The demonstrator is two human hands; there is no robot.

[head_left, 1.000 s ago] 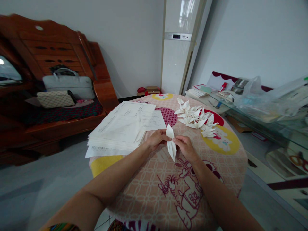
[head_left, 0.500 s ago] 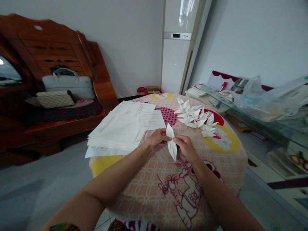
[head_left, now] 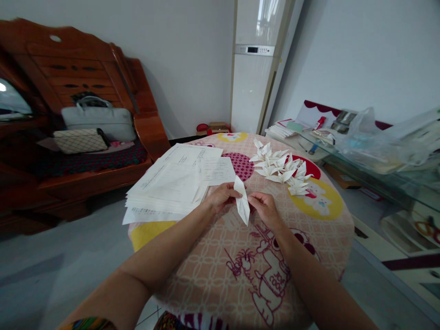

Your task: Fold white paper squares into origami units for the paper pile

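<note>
A folded piece of white paper (head_left: 242,204), long and pointed at both ends, stands tilted above the table. My left hand (head_left: 222,198) pinches it at its left side, thumb in front and the fingers partly hidden behind. At its right edge is my right hand (head_left: 264,207), thumb and index finger closed together; the fingertips seem to grip that edge, though the contact is small. Beyond my right hand lies a cluster of folded white paper cranes (head_left: 275,164). To the left of my hands sits a stack of printed paper sheets (head_left: 168,183).
A patterned pink cloth covers the round table (head_left: 206,275). On the right stands a glass-topped table (head_left: 364,169) bearing a plastic bag (head_left: 360,142) and papers. A wooden bench (head_left: 85,59) with bags is at the left, and a tall white air conditioner (head_left: 252,91) at the back.
The folded paper has turned and shifted slightly left in my left hand. My right thumb has moved from the paper's front face to its right edge.
</note>
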